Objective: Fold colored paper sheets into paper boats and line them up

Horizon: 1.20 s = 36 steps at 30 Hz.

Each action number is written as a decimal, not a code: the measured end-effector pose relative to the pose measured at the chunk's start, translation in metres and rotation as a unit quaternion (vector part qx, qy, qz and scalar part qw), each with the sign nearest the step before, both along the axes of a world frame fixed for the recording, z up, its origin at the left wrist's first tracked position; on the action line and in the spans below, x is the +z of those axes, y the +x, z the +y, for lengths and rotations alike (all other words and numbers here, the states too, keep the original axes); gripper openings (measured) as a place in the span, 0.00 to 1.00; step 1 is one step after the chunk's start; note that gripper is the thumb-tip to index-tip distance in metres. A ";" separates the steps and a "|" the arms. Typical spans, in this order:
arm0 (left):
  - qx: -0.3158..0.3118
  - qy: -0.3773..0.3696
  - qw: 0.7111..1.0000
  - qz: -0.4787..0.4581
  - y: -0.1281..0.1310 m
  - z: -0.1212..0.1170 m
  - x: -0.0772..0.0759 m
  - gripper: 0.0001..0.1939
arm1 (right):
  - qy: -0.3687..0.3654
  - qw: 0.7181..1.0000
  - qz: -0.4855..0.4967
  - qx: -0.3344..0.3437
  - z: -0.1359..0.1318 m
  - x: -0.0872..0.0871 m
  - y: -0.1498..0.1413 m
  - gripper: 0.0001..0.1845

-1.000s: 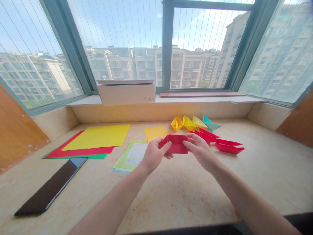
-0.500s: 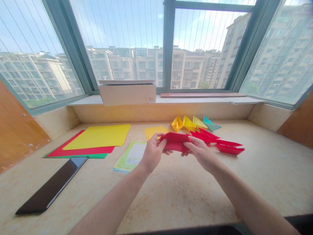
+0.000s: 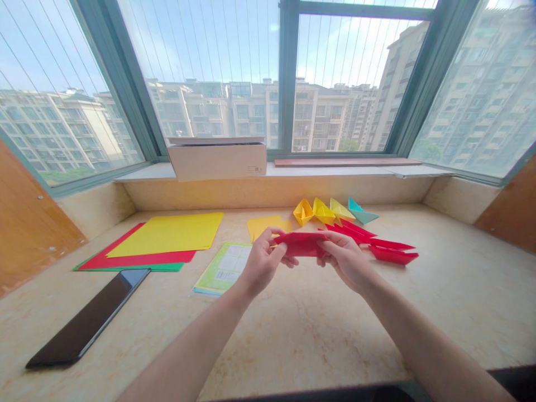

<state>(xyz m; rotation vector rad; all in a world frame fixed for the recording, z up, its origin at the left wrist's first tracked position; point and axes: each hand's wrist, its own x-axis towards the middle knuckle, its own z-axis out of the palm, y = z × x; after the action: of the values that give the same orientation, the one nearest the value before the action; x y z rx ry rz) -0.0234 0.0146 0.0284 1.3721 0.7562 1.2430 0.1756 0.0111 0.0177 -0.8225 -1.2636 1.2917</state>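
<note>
A piece of folded red paper (image 3: 302,244) is held up over the counter between both hands. My left hand (image 3: 267,252) pinches its left end, thumb in front and fingers behind. At the right end, my right hand (image 3: 341,254) grips it with thumb and fingertips. Just behind and to the right lie several red folded paper boats (image 3: 393,254). Farther back stands a row of folded boats: an orange-yellow one (image 3: 303,212), a yellow one (image 3: 323,211), a pale yellow one (image 3: 341,210) and a teal one (image 3: 362,212).
Yellow sheets (image 3: 167,234) lie over red and green ones at the left. A black phone (image 3: 87,321) rests in front of them. Near my left hand are a green packet (image 3: 221,268) and an orange-yellow sheet (image 3: 268,225). A white box (image 3: 218,161) stands on the window ledge.
The red paper has tilted and now shows a narrower, flatter face toward me. My right fingers have shifted slightly on its end. Everything on the counter stays put.
</note>
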 end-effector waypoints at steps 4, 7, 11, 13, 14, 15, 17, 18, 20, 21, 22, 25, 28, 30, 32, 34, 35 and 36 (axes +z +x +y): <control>-0.006 -0.005 0.999 0.033 0.001 0.002 -0.002 0.15 | 0.010 0.999 -0.040 0.010 0.000 0.001 0.002 0.10; 0.010 0.001 0.998 0.061 0.000 0.007 -0.005 0.16 | 0.022 0.994 -0.100 0.035 -0.003 0.002 0.001 0.13; 0.023 0.002 0.997 0.073 -0.002 0.011 -0.008 0.16 | 0.028 0.990 -0.139 0.021 -0.004 0.002 -0.002 0.18; 0.024 -0.008 0.998 0.065 -0.002 0.010 -0.008 0.17 | 0.022 0.990 -0.139 0.006 -0.003 0.001 -0.003 0.20; 0.022 -0.016 0.998 0.055 -0.002 0.010 -0.008 0.17 | 0.020 0.990 -0.137 -0.001 -0.002 0.000 -0.004 0.20; 0.019 -0.027 0.999 0.036 -0.001 0.009 -0.008 0.17 | 0.017 0.991 -0.132 -0.005 -0.001 -0.001 -0.004 0.20; -0.001 -0.057 0.998 -0.023 0.001 0.007 -0.008 0.18 | 0.018 0.993 -0.117 -0.021 0.000 -0.003 -0.004 0.21; -0.018 -0.076 0.995 -0.055 0.002 0.005 -0.008 0.19 | 0.021 0.993 -0.108 -0.037 0.001 -0.004 -0.005 0.21; -0.060 -0.113 0.987 -0.099 0.005 0.003 -0.009 0.24 | 0.028 0.993 -0.084 -0.072 0.002 -0.006 -0.007 0.20; -0.076 -0.129 0.983 -0.106 0.006 0.002 -0.011 0.25 | 0.027 0.994 -0.069 -0.086 0.002 -0.008 -0.008 0.19; -0.083 -0.140 0.981 -0.104 0.008 0.002 -0.013 0.25 | 0.020 0.994 -0.054 -0.093 0.002 -0.009 -0.010 0.19; -0.035 -0.143 0.986 -0.082 0.011 0.005 -0.020 0.19 | -0.015 0.997 -0.045 -0.065 0.001 -0.011 -0.013 0.19; 0.043 -0.093 0.993 -0.053 0.010 0.010 -0.026 0.15 | -0.013 0.996 -0.092 0.018 -0.001 -0.013 -0.017 0.19; 0.078 -0.050 0.996 -0.014 0.008 0.013 -0.027 0.14 | 0.003 0.992 -0.107 0.074 -0.002 -0.015 -0.020 0.19; 0.093 -0.024 0.995 0.027 0.007 0.013 -0.029 0.14 | 0.012 0.990 -0.108 0.091 -0.002 -0.017 -0.023 0.20; 0.088 -0.012 0.995 0.047 0.007 0.012 -0.030 0.16 | 0.015 0.992 -0.107 0.068 -0.002 -0.020 -0.025 0.22; 0.085 -0.006 0.995 0.050 0.008 0.011 -0.030 0.17 | 0.016 0.993 -0.105 0.053 -0.002 -0.021 -0.026 0.22; 0.084 0.002 0.995 0.049 0.009 0.009 -0.030 0.19 | 0.016 0.994 -0.100 0.039 -0.002 -0.022 -0.026 0.22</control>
<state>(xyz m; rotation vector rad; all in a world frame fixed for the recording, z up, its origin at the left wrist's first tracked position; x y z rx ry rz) -0.0147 0.0240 -0.0021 1.4028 0.9541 1.3162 0.1495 0.0095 -0.0041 -0.9037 -1.4854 1.2714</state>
